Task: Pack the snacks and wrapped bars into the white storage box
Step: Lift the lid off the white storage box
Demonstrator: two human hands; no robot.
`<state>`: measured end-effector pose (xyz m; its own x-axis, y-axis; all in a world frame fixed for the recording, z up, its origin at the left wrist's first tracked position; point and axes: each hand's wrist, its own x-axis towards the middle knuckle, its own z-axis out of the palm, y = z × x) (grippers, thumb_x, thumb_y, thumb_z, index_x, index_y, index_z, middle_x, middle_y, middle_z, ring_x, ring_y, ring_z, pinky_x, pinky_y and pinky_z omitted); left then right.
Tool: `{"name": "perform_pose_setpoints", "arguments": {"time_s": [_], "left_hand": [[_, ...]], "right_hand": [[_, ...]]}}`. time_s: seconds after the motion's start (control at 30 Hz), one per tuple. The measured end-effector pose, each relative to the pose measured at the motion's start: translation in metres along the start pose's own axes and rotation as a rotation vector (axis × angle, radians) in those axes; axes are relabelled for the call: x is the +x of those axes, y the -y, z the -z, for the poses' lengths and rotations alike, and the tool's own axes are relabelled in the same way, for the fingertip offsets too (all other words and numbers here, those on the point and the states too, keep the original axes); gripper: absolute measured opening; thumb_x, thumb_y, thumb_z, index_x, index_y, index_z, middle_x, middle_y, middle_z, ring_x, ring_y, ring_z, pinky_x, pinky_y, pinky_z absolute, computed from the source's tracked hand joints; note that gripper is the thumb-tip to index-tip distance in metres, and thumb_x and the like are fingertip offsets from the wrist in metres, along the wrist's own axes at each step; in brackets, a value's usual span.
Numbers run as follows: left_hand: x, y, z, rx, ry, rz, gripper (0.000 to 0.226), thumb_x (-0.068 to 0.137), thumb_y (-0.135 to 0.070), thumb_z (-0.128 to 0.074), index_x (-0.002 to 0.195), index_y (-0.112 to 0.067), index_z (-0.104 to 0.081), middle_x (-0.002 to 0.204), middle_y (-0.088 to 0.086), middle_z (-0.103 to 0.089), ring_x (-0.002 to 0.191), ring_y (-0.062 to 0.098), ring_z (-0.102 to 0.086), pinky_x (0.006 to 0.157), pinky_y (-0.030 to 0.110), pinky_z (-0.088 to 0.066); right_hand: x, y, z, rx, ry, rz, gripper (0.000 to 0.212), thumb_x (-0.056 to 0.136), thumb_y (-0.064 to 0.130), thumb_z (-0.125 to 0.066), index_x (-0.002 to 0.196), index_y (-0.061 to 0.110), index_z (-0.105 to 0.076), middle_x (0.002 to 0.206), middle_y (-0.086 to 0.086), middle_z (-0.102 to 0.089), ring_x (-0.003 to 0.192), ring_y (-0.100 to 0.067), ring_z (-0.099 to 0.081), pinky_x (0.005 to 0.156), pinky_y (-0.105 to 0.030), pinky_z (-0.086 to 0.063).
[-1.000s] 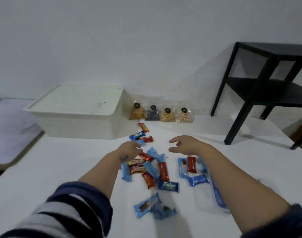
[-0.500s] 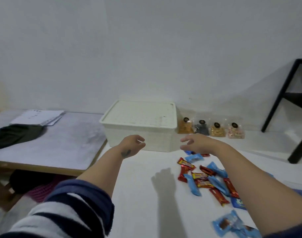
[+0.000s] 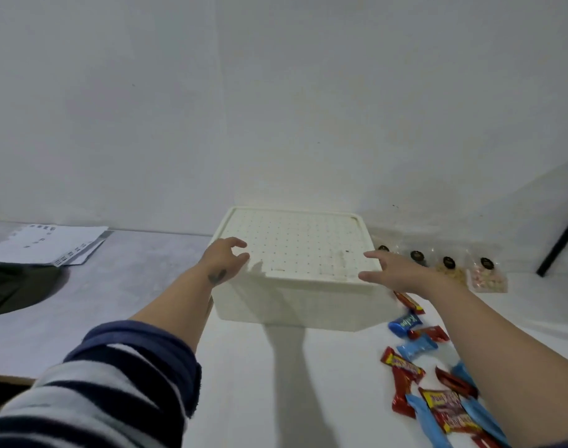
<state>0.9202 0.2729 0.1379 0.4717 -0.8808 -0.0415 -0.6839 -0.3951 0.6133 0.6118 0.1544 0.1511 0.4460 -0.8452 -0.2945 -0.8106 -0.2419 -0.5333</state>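
The white storage box [image 3: 295,302] stands in the middle of the white table with its dotted lid [image 3: 295,244] on. My left hand [image 3: 226,258] hovers at the lid's near-left corner, fingers curled apart, holding nothing. My right hand [image 3: 392,270] reaches the lid's near-right corner, fingers spread, also empty. Red and blue wrapped bars [image 3: 418,370] lie scattered to the right of the box, partly hidden by my right forearm. Several small clear snack bags [image 3: 487,278] stand in a row by the wall, right of the box.
A lower grey table [image 3: 121,286] adjoins on the left, with papers [image 3: 50,244] and a dark cloth [image 3: 14,286] on it. A black table leg [image 3: 560,244] slants at the far right. A white wall rises just behind the box.
Both hands have left the pile of bars and moved forward and left to the box's near corners. The view has swung left, so the box now sits centred and closer.
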Motion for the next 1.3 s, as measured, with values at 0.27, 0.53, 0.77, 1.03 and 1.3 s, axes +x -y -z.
{"name": "perform_pose_setpoints", "arguments": {"time_s": [0.27,0.53,0.77,1.03,1.3], "left_hand": [[0.110,0.036,-0.011,0.145,0.082,0.210,0.073,0.085,-0.057,-0.057,0.146,-0.026,-0.032,0.155,0.013,-0.021,0.138,0.035,-0.032,0.111,0.044,-0.030],[0.150,0.039,-0.018,0.032,0.062,0.222,0.082,0.078,-0.062,-0.062,0.144,-0.022,-0.035,0.149,0.011,-0.031,0.129,0.031,-0.044,0.094,0.035,-0.039],[0.130,0.020,0.001,-0.005,0.024,0.198,0.096,0.068,-0.062,-0.072,0.146,-0.024,-0.032,0.150,0.010,-0.023,0.127,0.034,-0.045,0.096,0.039,-0.043],[0.061,0.023,0.043,-0.052,-0.134,0.114,0.098,0.070,-0.064,-0.069,0.149,-0.029,-0.024,0.154,0.007,-0.016,0.129,0.031,-0.045,0.099,0.041,-0.042],[-0.059,0.075,0.050,-0.074,-0.109,0.102,0.099,0.070,-0.064,-0.069,0.150,-0.030,-0.023,0.156,0.004,-0.014,0.131,0.029,-0.044,0.099,0.042,-0.044]], "right_hand": [[0.109,-0.007,-0.002,0.062,-0.058,-0.100,0.080,0.085,0.055,-0.058,0.151,0.029,-0.019,0.159,-0.003,-0.017,0.143,-0.025,-0.026,0.113,-0.040,-0.026],[0.153,0.000,-0.013,0.122,-0.227,-0.172,0.085,0.079,0.054,-0.067,0.148,0.021,-0.030,0.154,-0.007,-0.020,0.138,-0.030,-0.034,0.108,-0.041,-0.034],[0.144,0.026,0.005,0.009,-0.262,-0.211,0.090,0.074,0.053,-0.072,0.148,0.021,-0.032,0.151,-0.014,-0.019,0.139,-0.034,-0.028,0.112,-0.046,-0.033],[0.066,0.062,0.006,-0.009,-0.346,-0.174,0.091,0.076,0.052,-0.070,0.150,0.024,-0.025,0.151,-0.015,-0.015,0.140,-0.034,-0.021,0.111,-0.046,-0.030],[-0.054,0.069,-0.068,0.016,-0.327,-0.204,0.093,0.075,0.052,-0.072,0.150,0.025,-0.023,0.158,-0.015,-0.006,0.145,-0.035,-0.012,0.115,-0.044,-0.022]]}}
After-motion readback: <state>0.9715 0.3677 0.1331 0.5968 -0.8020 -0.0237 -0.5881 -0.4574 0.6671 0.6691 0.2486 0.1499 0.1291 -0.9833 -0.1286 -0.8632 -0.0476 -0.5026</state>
